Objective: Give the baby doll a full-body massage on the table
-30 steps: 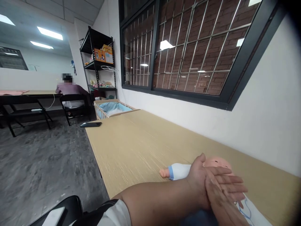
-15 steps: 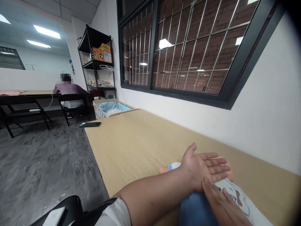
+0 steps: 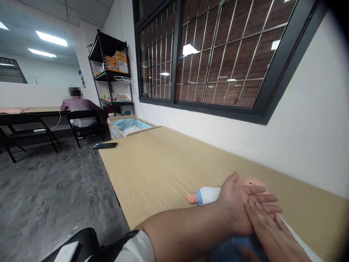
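My left hand [image 3: 238, 205] is held palm up, its fingers stretched out and holding nothing. Across its palm lie the fingertips of my right hand [image 3: 269, 229], which is flat and extended. Behind and beneath both hands a baby doll [image 3: 208, 195] rests on the wooden table [image 3: 152, 163]. One small hand, a white sleeve with a blue cuff and part of the doll's head show; my hands and forearm hide most of its body. Blue cloth [image 3: 231, 249] is visible under my wrists.
A black phone [image 3: 105, 145] lies at the table's far left corner. Beyond it stand a crib with blue lining [image 3: 131, 125] and a black shelf [image 3: 109, 74] with boxes. A person [image 3: 79, 105] sits at another table. A barred window [image 3: 212, 58] is on the wall.
Both hands have shifted slightly right and down. My right fingers have moved from the heel of my left hand further onto its palm. More of the doll's sleeve and head now shows.
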Tool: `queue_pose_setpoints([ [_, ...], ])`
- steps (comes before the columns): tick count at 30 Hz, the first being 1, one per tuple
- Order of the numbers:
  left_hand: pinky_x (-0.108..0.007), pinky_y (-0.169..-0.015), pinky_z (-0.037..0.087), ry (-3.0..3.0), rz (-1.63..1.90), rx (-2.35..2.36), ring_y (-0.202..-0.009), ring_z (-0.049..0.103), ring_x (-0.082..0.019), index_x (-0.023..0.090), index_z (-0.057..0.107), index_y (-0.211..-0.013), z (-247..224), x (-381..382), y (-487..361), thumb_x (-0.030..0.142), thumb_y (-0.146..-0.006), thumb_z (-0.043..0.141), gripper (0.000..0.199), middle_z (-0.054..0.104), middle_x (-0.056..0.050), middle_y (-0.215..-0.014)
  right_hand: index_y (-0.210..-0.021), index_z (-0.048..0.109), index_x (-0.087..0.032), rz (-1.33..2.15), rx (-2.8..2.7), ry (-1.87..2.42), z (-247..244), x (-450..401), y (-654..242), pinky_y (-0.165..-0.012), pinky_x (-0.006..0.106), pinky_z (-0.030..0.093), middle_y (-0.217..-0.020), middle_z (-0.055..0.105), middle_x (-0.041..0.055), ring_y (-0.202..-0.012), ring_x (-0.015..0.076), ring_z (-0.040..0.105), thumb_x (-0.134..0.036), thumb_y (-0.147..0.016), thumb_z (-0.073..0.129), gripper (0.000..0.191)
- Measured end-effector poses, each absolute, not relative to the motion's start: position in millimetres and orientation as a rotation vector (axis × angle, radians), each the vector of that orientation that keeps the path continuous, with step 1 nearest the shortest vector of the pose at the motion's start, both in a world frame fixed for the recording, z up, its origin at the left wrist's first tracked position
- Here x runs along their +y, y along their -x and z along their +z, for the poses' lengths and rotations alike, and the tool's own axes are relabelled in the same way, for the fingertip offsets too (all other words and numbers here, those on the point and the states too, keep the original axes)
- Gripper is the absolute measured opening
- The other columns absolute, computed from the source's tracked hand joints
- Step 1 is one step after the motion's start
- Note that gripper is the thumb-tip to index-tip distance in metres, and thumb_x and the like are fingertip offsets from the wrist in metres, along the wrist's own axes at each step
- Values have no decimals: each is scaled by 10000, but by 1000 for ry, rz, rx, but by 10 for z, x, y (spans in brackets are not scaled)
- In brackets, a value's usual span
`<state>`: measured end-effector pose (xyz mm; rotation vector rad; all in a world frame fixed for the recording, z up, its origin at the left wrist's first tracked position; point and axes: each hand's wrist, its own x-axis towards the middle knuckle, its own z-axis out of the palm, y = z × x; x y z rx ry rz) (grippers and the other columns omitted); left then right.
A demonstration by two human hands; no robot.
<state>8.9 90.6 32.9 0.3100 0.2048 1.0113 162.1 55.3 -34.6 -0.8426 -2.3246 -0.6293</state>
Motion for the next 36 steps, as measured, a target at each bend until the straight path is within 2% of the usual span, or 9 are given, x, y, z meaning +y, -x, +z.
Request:
queue_pose_setpoints([
  [4,-432,-840,488,-266,1079,243,-944,684,-338,10,611,-1135,452,973,60,664,-918,368,731,664,-246,-1080,-1611,123,-142,-663,-2376,788,-317,482,-1581,-971,579,501,-1506,468,170,-1240,405,586,-497,-829,578,972],
  [6,-428,-839,505,-250,1088,240,-974,682,-343,1,594,-1183,464,989,90,666,-917,385,746,669,-250,-1084,-1614,104,-160,-648,-2399,744,-288,421,-1530,-943,546,524,-1523,449,154,-1223,394,600,-480,-802,591,1000],
  [10,-446,-849,500,-269,1039,245,-942,688,-353,11,622,-1139,396,957,11,649,-933,340,727,679,-247,-1053,-1619,62,-214,-572,-2409,738,-221,323,-1448,-986,535,506,-1581,365,120,-1263,395,570,-456,-782,605,1026],
  [15,-446,-856,472,-265,932,288,-911,691,-347,-6,594,-1181,330,854,-126,603,-961,276,721,655,-277,-1120,-1603,80,-76,-539,-2390,877,-139,287,-1404,-999,551,500,-1576,334,219,-1357,410,475,-480,-871,547,958],
  [19,-416,-799,475,-251,951,297,-823,688,-313,28,589,-1164,354,860,-93,597,-964,290,672,689,-218,-995,-1604,50,-84,-554,-2368,1022,-124,261,-1391,-1086,598,418,-1565,356,221,-1431,392,379,-455,-937,514,893],
  [22,-410,-783,496,-273,1005,296,-817,687,-305,48,611,-1105,369,948,-12,637,-952,322,673,699,-188,-947,-1601,24,-74,-508,-2397,1059,-107,214,-1369,-1087,606,417,-1554,363,241,-1421,407,389,-479,-913,559,961],
  [26,-423,-838,520,-264,1050,303,-952,693,-341,44,600,-1145,378,1026,47,662,-934,382,688,696,-221,-1047,-1591,-27,-38,-388,-2498,886,-69,157,-1322,-1033,580,480,-1560,313,281,-1394,445,412,-600,-848,601,1124],
  [30,-475,-871,521,-236,996,305,-1013,684,-365,39,595,-1179,375,949,-18,670,-943,345,718,691,-241,-1060,-1590,-35,-40,-253,-2492,837,-80,149,-1310,-1068,572,454,-1596,227,271,-1423,450,361,-656,-836,599,1162],
  [36,-494,-909,510,-229,971,318,-1043,679,-367,58,609,-1140,371,824,-114,638,-925,432,643,683,-239,-1103,-1604,26,-83,-335,-2399,993,-87,180,-1359,-1121,600,391,-1602,254,227,-1451,424,323,-540,-939,549,962],
])
